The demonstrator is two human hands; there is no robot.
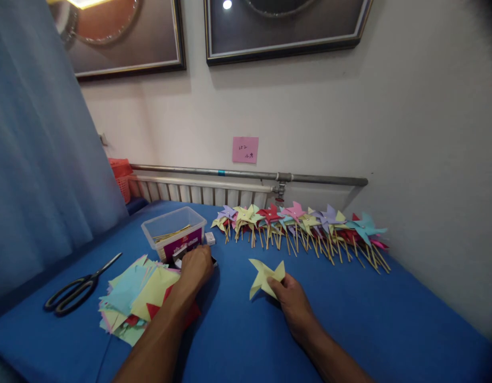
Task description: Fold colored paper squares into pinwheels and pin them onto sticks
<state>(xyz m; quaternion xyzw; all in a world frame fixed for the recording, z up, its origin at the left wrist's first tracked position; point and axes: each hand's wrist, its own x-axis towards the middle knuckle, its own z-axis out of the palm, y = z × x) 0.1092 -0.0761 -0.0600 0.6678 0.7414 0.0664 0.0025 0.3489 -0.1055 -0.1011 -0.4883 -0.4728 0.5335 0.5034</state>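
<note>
Right hand (pixel 290 301) is pinching a folded yellow pinwheel head (pixel 265 276), no stick on it yet, while left hand (pixel 195 266) curls over a small box (pixel 178 261) just in front of the clear tub (pixel 174 230). Right of that tub I'd say plenty are done, judging by the row of finished pinwheels (pixel 305 226), but the paper stack (pixel 138 295) left of it looks thick, with bare blue table (pixel 390 319) on the near right.

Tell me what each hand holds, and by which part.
The right hand pinches a folded yellow paper pinwheel by its lower right point. The left hand reaches into a small box; any hold is hidden.
</note>
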